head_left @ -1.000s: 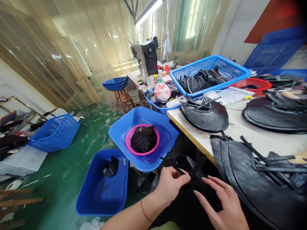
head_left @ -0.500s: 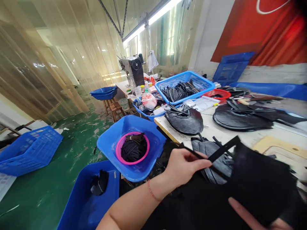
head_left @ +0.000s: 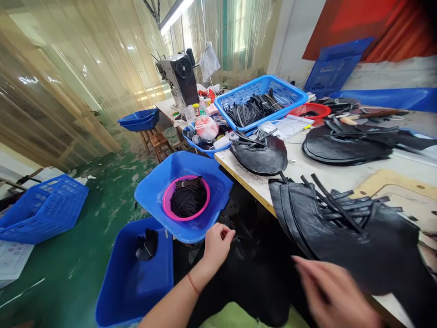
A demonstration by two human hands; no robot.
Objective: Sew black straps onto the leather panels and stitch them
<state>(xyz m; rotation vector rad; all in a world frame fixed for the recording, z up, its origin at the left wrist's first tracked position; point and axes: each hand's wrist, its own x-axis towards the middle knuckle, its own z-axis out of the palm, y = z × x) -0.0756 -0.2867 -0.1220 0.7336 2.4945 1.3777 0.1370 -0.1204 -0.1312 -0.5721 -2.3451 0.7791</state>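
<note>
Black fan-shaped pieces in an overlapping stack on the bench, along the edge facing the hands, overhanging it. Loose strips across the top, some tilted up. Right hand: just beside that overhang, fingers stretched out, motion-blurred; can't tell whether touching the stack or gripping anything. Left hand: off the bench edge, near the rim of the blue tub, fingers curled in, thumb against fingertips; can't tell whether pinching anything, dark background behind. Reddish band on left wrist.

In the tub: pink basin with a tied bundle of black strips. Lower left of tub: dark blue bin, small black bundle near its far edge.

At bench's far left corner: smaller rounded stack, more strips on top. Behind it, at far edge: blue mesh basket, loaded with black strips. Beside basket: red basin. Right of rounded stack: flat black stack. Beyond the corner: sewing machine.
</note>
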